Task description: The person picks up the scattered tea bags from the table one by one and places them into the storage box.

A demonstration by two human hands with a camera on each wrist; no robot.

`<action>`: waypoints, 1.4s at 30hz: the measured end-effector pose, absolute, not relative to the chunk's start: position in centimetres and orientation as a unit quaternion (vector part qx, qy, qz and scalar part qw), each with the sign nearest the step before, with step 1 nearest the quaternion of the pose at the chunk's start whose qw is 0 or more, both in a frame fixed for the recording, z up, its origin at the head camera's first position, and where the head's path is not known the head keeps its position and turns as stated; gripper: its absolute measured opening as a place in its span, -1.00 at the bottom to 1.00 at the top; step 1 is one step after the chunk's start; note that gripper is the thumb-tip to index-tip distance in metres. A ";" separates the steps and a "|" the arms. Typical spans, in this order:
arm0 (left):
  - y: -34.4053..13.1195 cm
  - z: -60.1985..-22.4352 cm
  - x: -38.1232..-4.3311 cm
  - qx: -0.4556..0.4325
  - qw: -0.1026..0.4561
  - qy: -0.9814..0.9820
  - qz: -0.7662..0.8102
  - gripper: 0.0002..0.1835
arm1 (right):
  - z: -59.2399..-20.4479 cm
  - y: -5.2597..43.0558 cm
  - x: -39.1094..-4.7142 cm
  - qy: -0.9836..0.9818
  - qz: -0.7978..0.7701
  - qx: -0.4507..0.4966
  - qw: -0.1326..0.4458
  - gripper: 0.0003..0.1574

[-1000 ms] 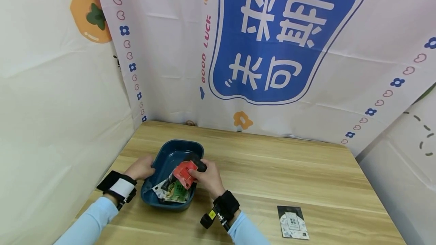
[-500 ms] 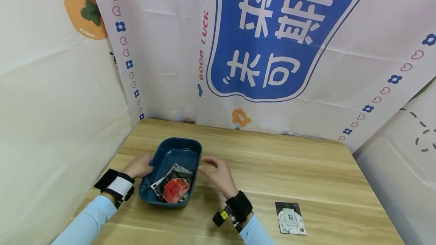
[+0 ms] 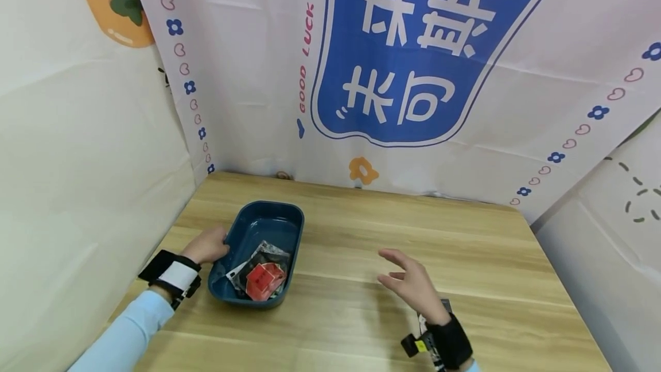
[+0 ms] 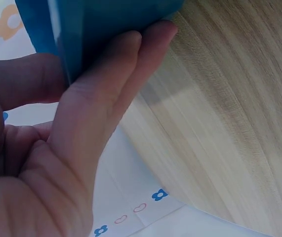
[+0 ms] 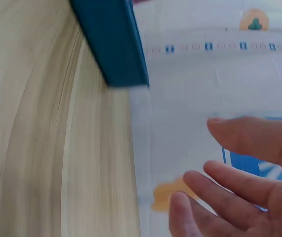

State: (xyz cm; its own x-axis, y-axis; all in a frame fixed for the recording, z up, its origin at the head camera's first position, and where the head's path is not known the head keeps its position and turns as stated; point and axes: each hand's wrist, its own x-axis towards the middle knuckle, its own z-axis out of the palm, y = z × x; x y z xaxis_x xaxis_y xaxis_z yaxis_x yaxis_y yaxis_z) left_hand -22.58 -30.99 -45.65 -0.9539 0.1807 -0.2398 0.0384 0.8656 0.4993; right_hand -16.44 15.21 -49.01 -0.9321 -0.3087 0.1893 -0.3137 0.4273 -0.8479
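Note:
A dark blue tray (image 3: 268, 229) stands on the left part of the table. My left hand (image 3: 208, 244) pinches its left rim; in the left wrist view the thumb is on one side of the tray wall (image 4: 113, 24) and the fingers (image 4: 96, 84) on the other. Inside, a red packet (image 3: 264, 281) lies on top of black-and-white packets (image 3: 271, 256) at the near end. My right hand (image 3: 413, 285) hovers over the table, fingers spread and holding nothing. Under its wrist, a black-and-white packet (image 3: 446, 305) on the table is mostly hidden.
The wooden table (image 3: 341, 234) reaches back to a printed white cloth (image 3: 258, 102). A plain cream sheet (image 3: 93, 159) hangs close along the left side, and another pale sheet (image 3: 609, 245) borders the right.
The red packet my right hand held over the tray now lies inside it. The right hand has let go and moved right, towards the packet on the table. My left hand stays on the rim.

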 end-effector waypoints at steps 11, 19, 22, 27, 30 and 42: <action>-30.8 -45.2 -22.6 0.057 0.148 0.953 0.257 -0.78 | -47.6 21.1 -13.6 -0.924 0.359 0.082 -0.106 -0.13; -30.5 -45.1 -22.7 0.063 0.153 0.952 0.258 -0.79 | -49.2 24.4 -12.1 -0.951 0.264 0.069 -0.146 0.07; -30.7 -45.2 -22.6 0.066 0.146 0.953 0.257 -0.83 | -49.9 24.6 -12.1 -0.962 0.233 0.078 -0.121 0.05; -30.7 -45.3 -22.6 0.070 0.133 0.958 0.246 -0.84 | -50.4 24.6 -12.3 -0.972 0.212 0.062 -0.086 -0.08; -30.7 -45.3 -22.8 0.068 0.137 0.958 0.243 -0.79 | -50.3 24.6 -12.8 -0.969 0.232 0.033 -0.081 -0.34; -31.0 -45.8 -22.8 0.070 0.131 0.957 0.250 -0.71 | -49.7 22.4 -14.8 -0.883 0.462 -0.045 -0.069 -0.43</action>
State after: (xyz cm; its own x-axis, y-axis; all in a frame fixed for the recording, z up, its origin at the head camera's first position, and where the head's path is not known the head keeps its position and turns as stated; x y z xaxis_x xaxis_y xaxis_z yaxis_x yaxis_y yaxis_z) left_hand -22.76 -31.00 -45.80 -0.9561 0.1985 -0.2154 0.0678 0.8654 0.4965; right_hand -14.83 22.43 -49.73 -0.9862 0.0160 -0.1646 0.1444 0.5684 -0.8099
